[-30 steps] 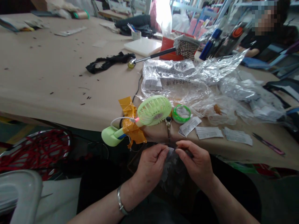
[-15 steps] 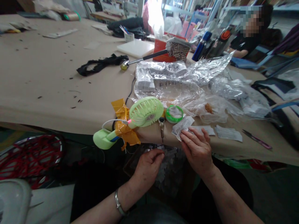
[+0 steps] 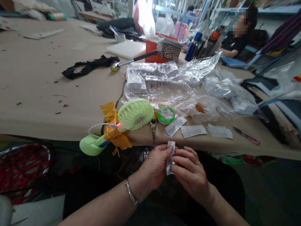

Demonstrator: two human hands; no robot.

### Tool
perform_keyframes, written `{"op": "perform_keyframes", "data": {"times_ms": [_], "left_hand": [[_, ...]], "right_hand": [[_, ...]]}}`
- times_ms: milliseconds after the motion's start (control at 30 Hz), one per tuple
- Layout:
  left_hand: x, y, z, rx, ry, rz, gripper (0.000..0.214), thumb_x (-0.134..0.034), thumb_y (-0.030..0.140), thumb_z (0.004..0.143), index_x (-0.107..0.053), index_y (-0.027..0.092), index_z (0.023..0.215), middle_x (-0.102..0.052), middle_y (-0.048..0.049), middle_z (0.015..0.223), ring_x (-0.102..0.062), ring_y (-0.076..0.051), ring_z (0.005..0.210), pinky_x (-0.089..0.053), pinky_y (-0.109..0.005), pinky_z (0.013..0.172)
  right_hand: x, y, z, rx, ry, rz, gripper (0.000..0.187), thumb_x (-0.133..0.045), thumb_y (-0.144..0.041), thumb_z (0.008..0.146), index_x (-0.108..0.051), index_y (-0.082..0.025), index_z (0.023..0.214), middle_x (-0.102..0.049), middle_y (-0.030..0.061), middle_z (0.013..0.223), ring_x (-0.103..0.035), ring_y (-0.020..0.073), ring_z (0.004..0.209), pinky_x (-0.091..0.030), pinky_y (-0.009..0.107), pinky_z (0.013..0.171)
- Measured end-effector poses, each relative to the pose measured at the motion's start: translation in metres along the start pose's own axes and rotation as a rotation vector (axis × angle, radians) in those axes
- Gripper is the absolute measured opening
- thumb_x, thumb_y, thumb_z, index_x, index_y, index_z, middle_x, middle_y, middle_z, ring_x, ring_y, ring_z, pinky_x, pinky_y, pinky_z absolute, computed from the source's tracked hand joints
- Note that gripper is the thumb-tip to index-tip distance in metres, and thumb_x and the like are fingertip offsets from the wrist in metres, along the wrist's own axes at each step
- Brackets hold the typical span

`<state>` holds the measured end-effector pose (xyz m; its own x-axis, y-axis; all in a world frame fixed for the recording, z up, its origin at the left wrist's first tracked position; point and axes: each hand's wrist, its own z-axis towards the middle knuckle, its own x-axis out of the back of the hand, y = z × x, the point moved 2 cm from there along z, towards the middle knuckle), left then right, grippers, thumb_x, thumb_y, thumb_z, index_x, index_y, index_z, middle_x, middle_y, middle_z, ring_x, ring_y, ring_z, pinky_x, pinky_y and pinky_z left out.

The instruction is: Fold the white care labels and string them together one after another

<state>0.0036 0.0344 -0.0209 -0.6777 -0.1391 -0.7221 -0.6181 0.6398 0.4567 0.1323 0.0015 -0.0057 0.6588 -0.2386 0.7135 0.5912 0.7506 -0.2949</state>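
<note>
A narrow white printed label (image 3: 171, 168) is held between my two hands, just off the table's front edge. My left hand (image 3: 154, 164) pinches it near the top with the thumb. On its right side, the fingers of my right hand (image 3: 194, 172) grip its edge. Small stacks of similar labels lie along the table edge: a skewed pile (image 3: 175, 126), a middle stack (image 3: 193, 131) and a right stack (image 3: 220, 131). A soldering iron (image 3: 153, 130) sticks out over the edge, its tip toward me. Beside it stands a round green tin (image 3: 166, 115) with whitish filling.
A green handheld fan (image 3: 135, 114) is taped to the edge left of the iron. Scissors-like snips (image 3: 246, 136) lie at right. Behind are clear plastic bags (image 3: 169, 88) of labels, a black cloth strip (image 3: 87, 67) and a metal-headed tool (image 3: 134, 60). A co-worker (image 3: 237, 37) sits at back right.
My right hand has come off the label piles and moved down and left to my left hand. A label is now held between them. The view has shifted slightly right.
</note>
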Motion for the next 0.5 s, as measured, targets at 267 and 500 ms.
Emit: {"op": "perform_keyframes", "data": {"times_ms": [267,500], "left_hand": [[0.000,-0.002,-0.004,0.072,0.138,0.260,0.012,-0.054,0.018,0.086,-0.062,0.009,0.090,-0.065,-0.0060,0.064,-0.060,-0.011,0.050,-0.050,-0.022,0.049],[0.000,-0.005,-0.004,0.087,0.100,0.321,0.013,-0.053,0.019,0.087,-0.061,0.009,0.090,-0.065,-0.0058,0.064,-0.058,-0.010,0.046,-0.047,-0.020,0.047]], "right_hand": [[0.017,0.058,0.003,-0.236,-0.047,-0.495,0.035,-0.059,-0.025,0.085,-0.059,-0.013,0.118,-0.061,0.0148,0.113,-0.050,0.0315,0.114,-0.041,0.052,0.098],[0.016,0.066,-0.005,-0.174,0.108,-0.352,0.016,-0.060,-0.014,0.084,-0.068,-0.020,0.097,-0.069,0.0068,0.098,-0.059,0.0233,0.102,-0.046,0.043,0.092]]}}
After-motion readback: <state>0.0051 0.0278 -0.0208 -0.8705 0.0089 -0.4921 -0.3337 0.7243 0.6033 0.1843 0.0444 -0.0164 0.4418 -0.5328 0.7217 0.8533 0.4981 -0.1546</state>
